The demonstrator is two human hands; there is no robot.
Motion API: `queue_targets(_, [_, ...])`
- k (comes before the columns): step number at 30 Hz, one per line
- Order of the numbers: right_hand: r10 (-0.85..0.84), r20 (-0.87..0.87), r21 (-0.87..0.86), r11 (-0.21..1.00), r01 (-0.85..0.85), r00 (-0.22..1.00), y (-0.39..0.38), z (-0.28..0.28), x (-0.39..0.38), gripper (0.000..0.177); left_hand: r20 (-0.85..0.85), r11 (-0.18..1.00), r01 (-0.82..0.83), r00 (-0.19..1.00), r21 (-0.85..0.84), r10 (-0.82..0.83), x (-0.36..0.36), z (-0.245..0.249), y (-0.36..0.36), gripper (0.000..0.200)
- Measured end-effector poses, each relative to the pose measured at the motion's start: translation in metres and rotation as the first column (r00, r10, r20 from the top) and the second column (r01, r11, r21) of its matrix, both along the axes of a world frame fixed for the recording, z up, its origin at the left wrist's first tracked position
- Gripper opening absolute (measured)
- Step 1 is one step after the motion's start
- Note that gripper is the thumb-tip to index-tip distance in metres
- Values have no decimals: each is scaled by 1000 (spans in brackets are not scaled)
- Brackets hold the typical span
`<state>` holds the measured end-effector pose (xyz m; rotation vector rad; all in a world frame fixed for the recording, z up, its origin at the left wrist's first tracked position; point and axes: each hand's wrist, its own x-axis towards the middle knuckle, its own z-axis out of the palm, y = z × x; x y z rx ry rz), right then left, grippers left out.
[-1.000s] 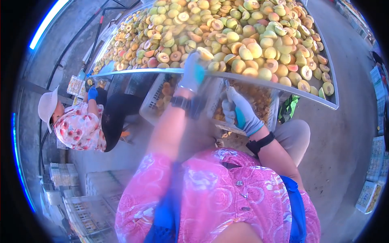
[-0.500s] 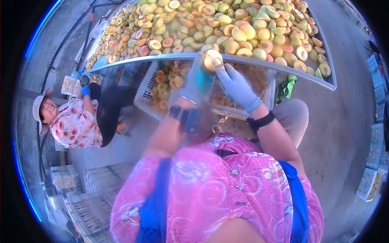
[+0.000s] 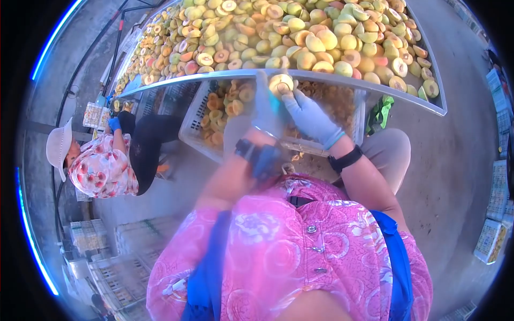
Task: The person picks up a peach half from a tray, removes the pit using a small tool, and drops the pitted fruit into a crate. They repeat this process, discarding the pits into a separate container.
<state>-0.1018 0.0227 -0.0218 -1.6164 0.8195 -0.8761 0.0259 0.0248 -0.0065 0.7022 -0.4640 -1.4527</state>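
My left hand (image 3: 266,109), in a pale glove with a teal patch, is closed round a halved peach (image 3: 279,82), its cut face turned up. The gloved right hand (image 3: 311,116) comes in from the other side with thumb and fingers pinched at the fruit. A small ring-shaped tool (image 3: 282,89) seems to show at those fingertips, against the cut face; its handle is hidden in the hand. Both hands are at the near rim of a metal-edged table (image 3: 176,79) heaped with peach halves (image 3: 316,45).
Under the table edge stands a white crate (image 3: 193,140) with peach pieces in it. A co-worker (image 3: 104,163) sits at the left. Stacked crates (image 3: 120,278) stand at lower left, more crates (image 3: 490,241) at far right. A green bag (image 3: 379,113) lies right of the crate.
Both hands have come slightly down towards me with the peach half. My left forearm has shifted right. The co-worker's head has turned down.
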Motion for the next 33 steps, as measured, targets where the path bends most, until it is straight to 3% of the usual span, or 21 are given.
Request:
queue_targets(2, [22,1,50,999,-22,1000,3,3,-4,47,24,998,-60,998,14,59,-5,6,3,61])
queue_targets(4, [54,-71,61,997,-50,996,3,7,-6,48,172,985,-163,973,61,151,-7,10,1,61])
queue_targets(8, [104,-89,58,993,-99,991,10,16,-13,49,242,985,-157,961,69,136,-6,21,2,59])
queue_targets(10, [172,-48,272,950,-153,984,17,32,-17,48,256,978,-87,966,188,37,-3,26,1,59])
queue_targets(11, [169,-49,273,950,-149,984,20,39,-18,48,255,978,-84,966,190,33,0,21,-2,59])
queue_targets(13, [149,141,500,843,-201,979,26,46,-19,48,423,997,-50,906,63,19,3,14,-5,61])
queue_targets(17, [134,285,615,734,-288,949,17,32,-24,49,431,998,-17,902,66,-13,-5,26,2,61])
queue_targets(19, [267,421,615,619,-489,867,14,31,-32,39,362,989,-22,932,149,-34,-9,37,7,62])
queue_targets(20, [267,419,618,617,-488,868,17,30,-31,39,359,988,-22,933,151,-34,-5,33,5,62])
queue_targets(22, [178,284,613,722,-321,942,24,36,-26,37,643,988,51,754,145,-133,5,26,0,64])
queue_targets(23, [177,282,614,721,-319,943,26,35,-25,37,641,988,52,755,146,-135,8,21,0,64])
queue_targets(26, [138,412,661,635,-400,900,25,24,-25,33,735,989,118,663,87,-144,8,22,3,67])
queue_targets(28, [215,548,716,380,-586,809,19,11,-30,32,646,970,213,725,120,-239,13,19,4,69])
queue_targets(29, [215,547,716,380,-585,809,17,4,-31,32,645,970,213,726,119,-238,13,16,5,69])
queue_targets(31, [194,772,571,204,-795,605,15,-4,-29,32,542,974,201,810,106,-226,11,15,7,71])
queue_targets(32, [197,771,572,206,-794,606,15,-8,-28,32,541,974,201,811,102,-224,11,14,9,71])
queue_targets(33, [160,846,493,129,-860,509,17,-8,-27,34,433,971,207,869,123,-240,9,18,12,70])
